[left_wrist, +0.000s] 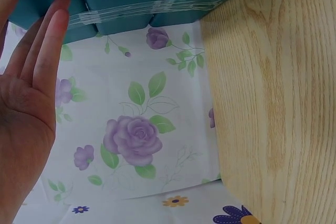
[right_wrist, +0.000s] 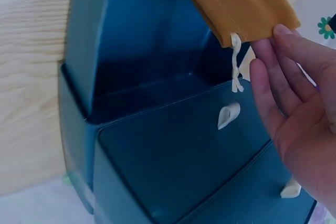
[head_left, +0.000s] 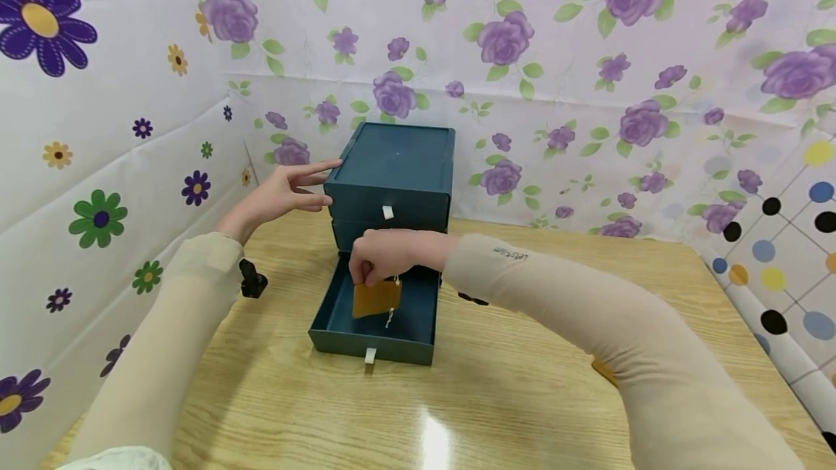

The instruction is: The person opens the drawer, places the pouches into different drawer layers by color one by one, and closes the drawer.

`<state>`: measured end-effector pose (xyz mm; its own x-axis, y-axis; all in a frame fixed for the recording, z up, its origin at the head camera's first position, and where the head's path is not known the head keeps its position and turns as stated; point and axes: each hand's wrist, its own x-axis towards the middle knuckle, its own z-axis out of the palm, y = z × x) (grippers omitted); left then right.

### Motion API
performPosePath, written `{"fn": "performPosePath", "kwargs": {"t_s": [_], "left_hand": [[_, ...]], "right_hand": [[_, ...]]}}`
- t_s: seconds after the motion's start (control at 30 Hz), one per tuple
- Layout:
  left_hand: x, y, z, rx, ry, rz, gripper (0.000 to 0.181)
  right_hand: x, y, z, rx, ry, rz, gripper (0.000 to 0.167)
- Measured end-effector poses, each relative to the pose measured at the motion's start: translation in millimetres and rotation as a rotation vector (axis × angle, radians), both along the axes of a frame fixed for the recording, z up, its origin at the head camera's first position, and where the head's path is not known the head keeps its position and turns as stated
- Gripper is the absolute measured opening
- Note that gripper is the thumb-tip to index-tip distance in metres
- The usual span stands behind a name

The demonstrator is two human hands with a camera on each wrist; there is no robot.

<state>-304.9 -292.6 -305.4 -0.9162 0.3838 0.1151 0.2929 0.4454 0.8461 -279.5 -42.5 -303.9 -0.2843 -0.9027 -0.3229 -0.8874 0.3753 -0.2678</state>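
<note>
A mustard-yellow drawstring pouch (head_left: 376,299) with white cords hangs over the pulled-out bottom drawer (head_left: 418,325). My right hand (head_left: 385,254) pinches one edge of it between thumb and fingers; the right wrist view shows the pouch (right_wrist: 244,6) clear of the drawer's floor. The teal drawer unit (head_left: 398,154) stands on the table, its upper drawers pushed in, each front bearing a white fabric pull tab (head_left: 388,212). Against the unit's left side my left hand (head_left: 284,193) rests with extended fingers; in the left wrist view its fingertips touch the teal wall.
Clear tape (left_wrist: 152,8) runs across the drawer unit's side. On the wooden table (head_left: 522,383), another yellow-brown item (head_left: 604,370) lies partly hidden under my right forearm. Flowered cloth (head_left: 562,93) hangs behind the table, with more cloth at both sides.
</note>
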Motion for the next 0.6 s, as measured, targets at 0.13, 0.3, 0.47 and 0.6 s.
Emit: {"fn": "performPosePath", "kwargs": {"t_s": [0.13,0.3,0.47,0.6], "left_hand": [[0.6,-0.3,-0.4,-0.003,-0.001,0.004,0.065],[0.4,-1.3,-1.4,0.001,0.004,0.006,0.065],[0.3,-1.1,-1.1,0.002,0.003,0.001,0.065],[0.2,-0.5,-0.5,0.0,0.005,-0.006,0.065]], "right_hand": [[-1.0,-10,-5.5,0.034,-0.02,0.016,0.021],[-4.7,-20,-13.7,0.074,-0.017,0.022,0.022],[-9.0,-27,-22.6,0.106,-0.019,0.004,0.024],[-11.1,-30,-29.5,0.112,-0.027,-0.002,0.025]]}}
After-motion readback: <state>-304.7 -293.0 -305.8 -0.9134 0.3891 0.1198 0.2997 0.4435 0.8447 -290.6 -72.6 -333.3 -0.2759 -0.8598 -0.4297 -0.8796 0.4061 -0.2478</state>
